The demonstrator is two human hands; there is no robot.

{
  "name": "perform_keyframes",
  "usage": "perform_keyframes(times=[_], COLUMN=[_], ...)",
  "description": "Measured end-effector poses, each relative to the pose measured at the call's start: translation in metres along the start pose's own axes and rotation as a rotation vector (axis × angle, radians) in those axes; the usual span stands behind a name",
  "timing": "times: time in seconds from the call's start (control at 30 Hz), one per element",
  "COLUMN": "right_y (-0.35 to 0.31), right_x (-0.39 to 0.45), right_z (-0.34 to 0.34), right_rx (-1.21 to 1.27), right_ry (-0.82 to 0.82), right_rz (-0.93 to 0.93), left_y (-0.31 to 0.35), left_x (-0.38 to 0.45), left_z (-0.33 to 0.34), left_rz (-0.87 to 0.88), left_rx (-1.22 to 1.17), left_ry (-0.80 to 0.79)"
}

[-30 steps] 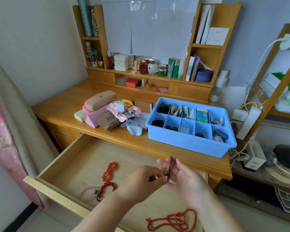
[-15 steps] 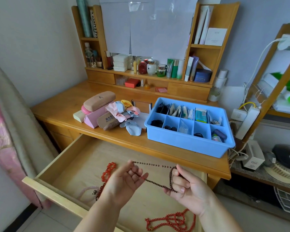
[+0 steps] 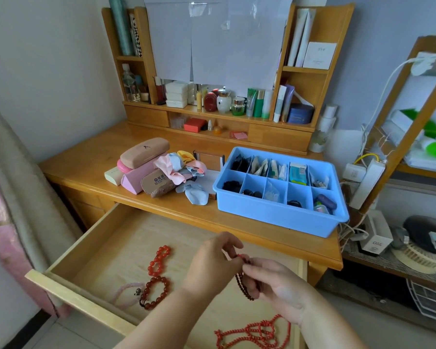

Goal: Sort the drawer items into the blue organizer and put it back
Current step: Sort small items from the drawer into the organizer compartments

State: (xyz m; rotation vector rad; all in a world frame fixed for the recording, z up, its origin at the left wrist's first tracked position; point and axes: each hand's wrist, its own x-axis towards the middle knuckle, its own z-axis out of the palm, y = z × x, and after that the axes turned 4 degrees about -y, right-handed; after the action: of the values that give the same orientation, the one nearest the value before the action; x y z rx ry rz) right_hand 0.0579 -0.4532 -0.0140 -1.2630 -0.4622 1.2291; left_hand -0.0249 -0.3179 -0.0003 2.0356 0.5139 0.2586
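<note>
Over the open wooden drawer [image 3: 86, 250], both hands work a dark brown bead string [image 3: 242, 285]. My left hand [image 3: 212, 263] pinches its top end, and my right hand [image 3: 272, 285] holds the gathered loops that hang below my fingers. Inside the drawer lie an orange-red bead bracelet [image 3: 159, 258], a dark red bracelet [image 3: 154, 293], a pale pink bracelet [image 3: 124, 295] and a long red bead necklace [image 3: 254, 333]. The blue organizer [image 3: 282, 217] stands on the desk at the right, its compartments partly filled with small items.
On the desk [image 3: 91, 157] left of the organizer sits a pile of glasses cases [image 3: 144, 152], scrunchies [image 3: 179, 167] and a small box. Cosmetics fill the back shelf [image 3: 222, 114]. A wire rack with appliances stands at the right, a curtain at the left.
Half a second ago the brown string was stretched between my spread hands. Now the hands have come together and the string is bunched in loops at my right fingers.
</note>
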Motion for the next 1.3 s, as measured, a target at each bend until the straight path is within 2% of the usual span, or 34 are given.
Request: perform_keyframes(times=[0.1,0.17,0.3,0.43,0.6,0.7,0.8,0.97,1.03,1.17,1.23,1.3], right_y=[-0.006,-0.008,-0.007,-0.009,-0.032,-0.054,-0.09,-0.167,-0.181,-0.18,-0.171,-0.156], right_x=[-0.001,0.0,0.002,-0.001,-0.01,-0.009,-0.006,0.001,0.015,0.052,0.063,0.069], right_z=[-0.003,-0.005,-0.015,-0.022,-0.038,-0.035,-0.034,-0.064,-0.083,-0.122,-0.134,-0.139], right_rx=[0.082,0.136,0.168,0.11,-0.03,-0.29,-0.571,-0.82,-0.905,-1.082,-1.263,-1.406], right_ry=[-0.045,-0.058,-0.027,0.037,0.176,0.169,0.144,0.318,0.369,0.422,0.511,0.52], right_rz=[0.005,0.0,0.013,0.007,-0.13,-0.159,-0.146,-0.222,-0.174,0.094,0.115,0.103], left_y=[-0.002,-0.006,-0.014,-0.019,-0.018,-0.015,-0.024,-0.084,-0.111,-0.141,-0.144,-0.144], left_x=[0.003,0.001,0.005,0.009,0.02,0.029,0.032,0.025,0.02,0.017,0.019,0.019], left_z=[-0.003,-0.001,0.008,0.014,0.03,0.037,0.031,0.015,0.01,0.003,0.001,0.001], left_rz=[-0.268,-0.277,-0.2,-0.13,-0.223,-0.199,-0.179,-0.373,-0.464,-0.515,-0.502,-0.479], left_rx=[-0.648,-0.794,-0.722,-0.596,-0.786,-0.878,-0.797,-0.603,-0.561,-0.525,-0.512,-0.474], left_ry=[-0.39,-0.478,-0.362,-0.324,-0.176,-0.188,-0.243,-0.113,-0.047,0.004,0.003,-0.015])
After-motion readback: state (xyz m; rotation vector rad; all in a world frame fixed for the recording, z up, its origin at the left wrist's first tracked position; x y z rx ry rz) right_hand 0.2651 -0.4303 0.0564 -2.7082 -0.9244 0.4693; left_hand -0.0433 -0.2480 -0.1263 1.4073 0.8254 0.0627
